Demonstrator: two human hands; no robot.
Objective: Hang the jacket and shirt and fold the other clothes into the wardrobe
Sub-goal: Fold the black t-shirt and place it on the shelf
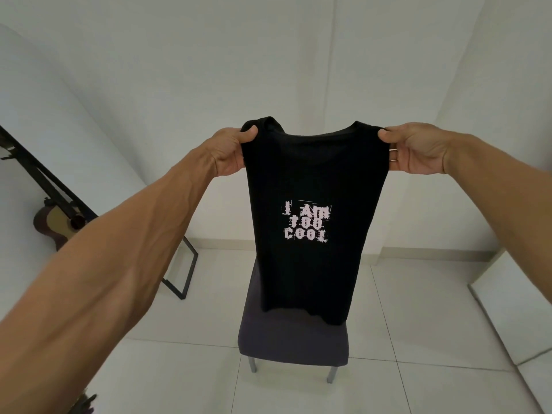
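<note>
A black T-shirt (313,180) with pale pink lettering hangs in front of me, held up by its shoulders at arm's length. My left hand (231,152) grips the left shoulder, thumb on the front of the cloth. My right hand (415,150) grips the right shoulder the same way; two rings show on its fingers. The sleeves look folded behind the body. The hem dangles just above the seat of a chair (292,339) with a dark purple-grey cover. No wardrobe, jacket or hanger is in view.
A black-framed mirror (179,276) leans against the left wall, with a guitar (59,225) behind it. A white piece of furniture (513,309) stands at the right edge. The floor is pale tile, with white walls all around.
</note>
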